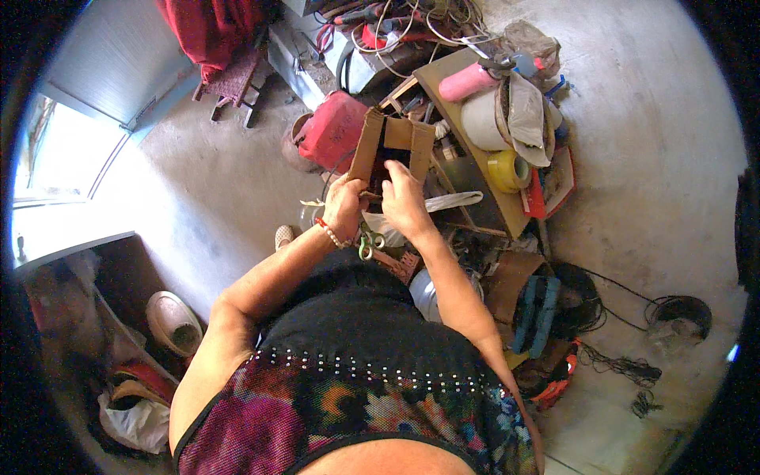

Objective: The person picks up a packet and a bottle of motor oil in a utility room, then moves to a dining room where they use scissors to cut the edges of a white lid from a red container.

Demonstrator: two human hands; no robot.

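Note:
An open cardboard box (366,145) is held up in front of me, its flaps spread and its inside dark. My left hand (344,205) grips the near left edge of the box, thumb on top; a beaded bracelet is on that wrist. At the box's opening is my right hand (402,193), fingers bent and partly over the dark inside; whether they touch anything in there is hidden. Just below the hands are green-handled scissors (369,244) and a whitish plastic bag (383,228).
A red container (335,130) stands beyond the box. To the right, a wooden shelf (469,136) bears a pink cylinder (466,82), a white bucket (482,122) and a yellow tape roll (509,171). Tangled cables (409,29) lie at the top, black wire coils (680,317) at right.

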